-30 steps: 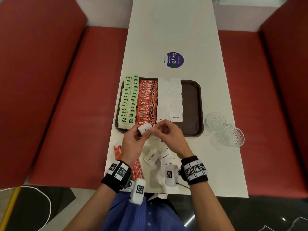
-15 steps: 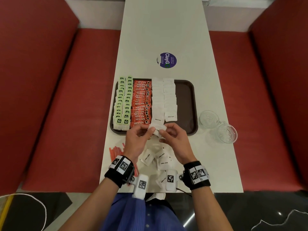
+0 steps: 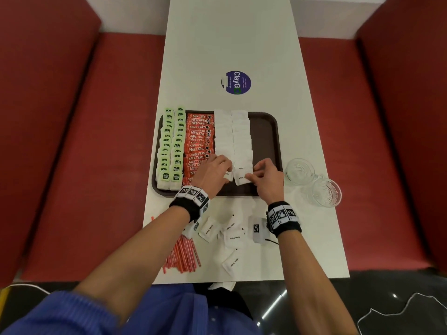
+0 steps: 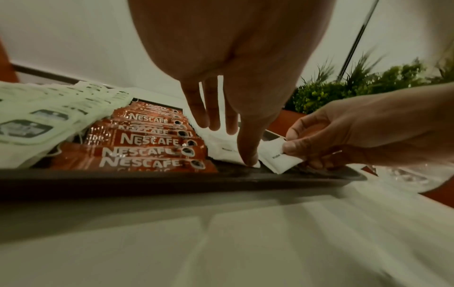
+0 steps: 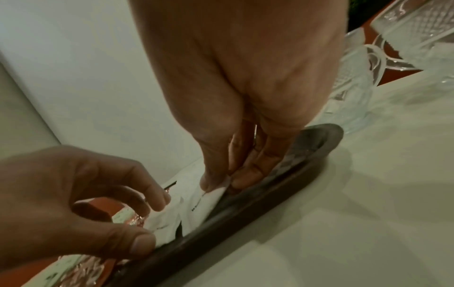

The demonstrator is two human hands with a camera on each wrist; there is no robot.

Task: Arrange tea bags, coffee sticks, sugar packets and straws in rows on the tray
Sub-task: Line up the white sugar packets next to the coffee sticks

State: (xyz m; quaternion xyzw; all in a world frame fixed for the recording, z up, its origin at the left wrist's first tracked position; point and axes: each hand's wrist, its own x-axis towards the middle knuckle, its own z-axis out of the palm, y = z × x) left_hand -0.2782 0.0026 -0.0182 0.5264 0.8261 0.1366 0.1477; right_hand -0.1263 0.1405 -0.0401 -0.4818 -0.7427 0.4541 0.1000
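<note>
Thumb and fingers of your right hand (image 3: pixel 267 176) pinch a white sugar packet (image 3: pixel 242 180) by its right edge, at the near end of the right sugar row on the brown tray (image 3: pixel 272 131). Your left hand (image 3: pixel 212 171) rests straight fingertips on the neighbouring packet (image 4: pixel 227 153), gripping nothing. Left of these on the tray lie the coffee sticks (image 3: pixel 198 141), then the tea bags (image 3: pixel 171 146). Nearer you than the tray, loose sugar packets (image 3: pixel 232 238) and red straws (image 3: pixel 185 256) lie on the white table (image 3: pixel 232 44).
</note>
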